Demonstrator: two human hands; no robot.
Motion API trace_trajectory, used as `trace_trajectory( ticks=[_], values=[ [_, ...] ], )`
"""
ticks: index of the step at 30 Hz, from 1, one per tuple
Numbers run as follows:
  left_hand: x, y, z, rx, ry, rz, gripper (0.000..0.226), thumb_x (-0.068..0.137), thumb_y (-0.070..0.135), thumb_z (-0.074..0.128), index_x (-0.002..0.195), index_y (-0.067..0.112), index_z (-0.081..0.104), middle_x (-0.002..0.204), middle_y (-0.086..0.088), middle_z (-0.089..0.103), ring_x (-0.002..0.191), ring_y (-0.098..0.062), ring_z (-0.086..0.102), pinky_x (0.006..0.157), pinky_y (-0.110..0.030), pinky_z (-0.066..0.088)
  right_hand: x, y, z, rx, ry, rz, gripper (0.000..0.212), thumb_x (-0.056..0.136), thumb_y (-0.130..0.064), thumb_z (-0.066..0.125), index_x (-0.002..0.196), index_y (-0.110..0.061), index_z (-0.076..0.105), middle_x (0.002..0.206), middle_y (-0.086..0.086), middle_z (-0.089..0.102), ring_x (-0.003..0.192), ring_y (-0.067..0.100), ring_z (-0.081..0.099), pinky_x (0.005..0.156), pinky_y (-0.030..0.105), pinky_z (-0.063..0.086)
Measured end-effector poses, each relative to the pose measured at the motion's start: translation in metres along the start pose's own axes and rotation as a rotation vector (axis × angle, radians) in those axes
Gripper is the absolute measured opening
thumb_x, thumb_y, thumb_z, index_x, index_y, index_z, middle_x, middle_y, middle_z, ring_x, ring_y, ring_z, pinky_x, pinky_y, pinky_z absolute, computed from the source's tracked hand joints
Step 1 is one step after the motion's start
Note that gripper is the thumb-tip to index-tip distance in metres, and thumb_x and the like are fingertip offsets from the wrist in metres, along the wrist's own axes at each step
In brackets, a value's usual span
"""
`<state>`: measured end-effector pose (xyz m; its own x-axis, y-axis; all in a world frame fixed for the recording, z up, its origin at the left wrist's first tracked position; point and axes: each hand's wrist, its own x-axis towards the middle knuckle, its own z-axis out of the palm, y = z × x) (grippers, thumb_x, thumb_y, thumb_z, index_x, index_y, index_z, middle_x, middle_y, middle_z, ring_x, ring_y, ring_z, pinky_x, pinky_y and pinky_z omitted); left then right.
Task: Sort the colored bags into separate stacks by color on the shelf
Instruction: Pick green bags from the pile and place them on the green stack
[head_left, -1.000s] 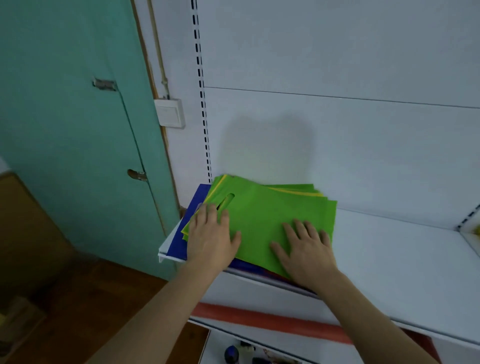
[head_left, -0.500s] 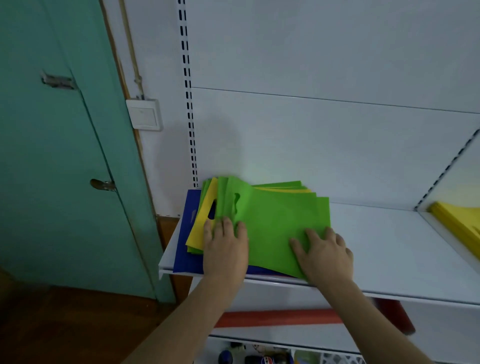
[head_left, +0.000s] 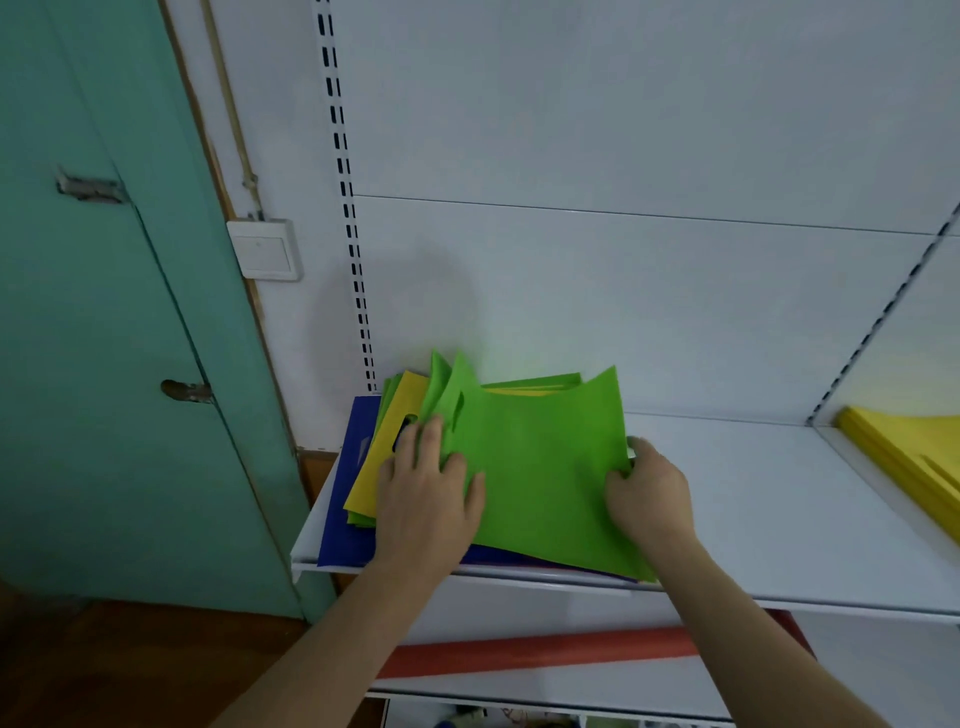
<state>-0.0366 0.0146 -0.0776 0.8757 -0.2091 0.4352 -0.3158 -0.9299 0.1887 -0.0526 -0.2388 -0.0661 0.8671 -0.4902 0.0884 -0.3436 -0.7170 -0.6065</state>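
Note:
A mixed pile of flat bags lies at the left end of the white shelf (head_left: 769, 519). On top is a green bag (head_left: 540, 467), its far edge lifted and curling up. Under it shows a yellow bag (head_left: 379, 462), more green ones, and a blue bag (head_left: 343, 509) at the bottom. My left hand (head_left: 426, 499) presses flat on the pile near the green bag's handle hole. My right hand (head_left: 649, 493) grips the green bag's right edge, fingers curled round it. A stack of yellow bags (head_left: 904, 457) lies at the shelf's right end.
A teal door (head_left: 104, 312) stands left of the shelf, with a white wall switch (head_left: 265, 249) beside it. A slotted upright (head_left: 348, 208) runs up the back panel. A red roll (head_left: 540, 652) lies on the lower shelf. Bare shelf surface separates the two piles.
The top green bag's far and right edges have lifted off the pile. My right hand went from lying flat on the bag to gripping its right edge. The view shifted slightly.

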Motion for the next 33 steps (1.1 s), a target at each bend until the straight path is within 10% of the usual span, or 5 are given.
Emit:
trace_trajectory(
  ticks=[10,17,20,26,33],
  values=[
    [0.021,-0.01,-0.009,-0.488,-0.034,-0.312,0.02,0.099,0.034,0.065,0.114,0.032,0.077,0.168,-0.011,0.03,0.153,-0.032,0.032,0.126,-0.046,0.022,0.012,0.014,0.002,-0.061,-0.032,0.057,0.022,0.088,-0.005,0.055,0.108,-0.011,0.064,0.096,0.012,0.07,0.083,0.033,0.056,0.07,0.035,0.044],
    [0.043,-0.025,-0.005,-0.612,-0.181,-0.473,0.072,0.091,0.011,0.07,0.156,0.02,0.039,0.133,-0.006,0.063,0.095,-0.013,0.054,0.075,-0.031,0.044,0.018,0.018,-0.01,0.109,0.171,-0.046,0.045,0.087,0.0,0.056,0.13,-0.013,0.062,0.11,0.014,0.069,0.099,0.039,0.061,0.082,0.042,0.049],
    [0.054,-0.029,-0.002,-0.705,-0.221,-0.512,0.074,0.093,0.011,0.068,0.159,0.017,0.035,0.136,-0.012,0.062,0.107,-0.022,0.063,0.067,-0.025,0.044,0.022,0.025,-0.014,0.1,0.178,-0.112,0.018,0.092,-0.002,0.059,0.105,-0.012,0.067,0.101,0.01,0.062,0.086,0.033,0.055,0.074,0.037,0.038],
    [0.059,-0.028,-0.007,-0.887,0.007,-0.363,0.067,0.093,-0.002,0.065,0.144,0.038,0.048,0.111,0.012,0.07,0.089,0.003,0.067,0.071,-0.027,0.056,0.023,0.025,-0.032,0.367,0.365,-0.164,0.008,0.098,-0.021,0.059,0.103,-0.027,0.058,0.094,-0.002,0.063,0.081,0.02,0.056,0.069,0.035,0.039],
    [0.065,-0.017,-0.011,-1.063,0.153,-0.307,0.041,0.106,0.018,0.059,0.141,0.035,0.05,0.124,0.011,0.072,0.119,-0.01,0.064,0.098,-0.038,0.053,0.009,0.018,-0.028,0.608,0.379,-0.115,0.024,0.082,-0.03,0.053,0.105,-0.031,0.049,0.087,-0.006,0.063,0.074,0.003,0.059,0.059,0.033,0.04]
  ],
)
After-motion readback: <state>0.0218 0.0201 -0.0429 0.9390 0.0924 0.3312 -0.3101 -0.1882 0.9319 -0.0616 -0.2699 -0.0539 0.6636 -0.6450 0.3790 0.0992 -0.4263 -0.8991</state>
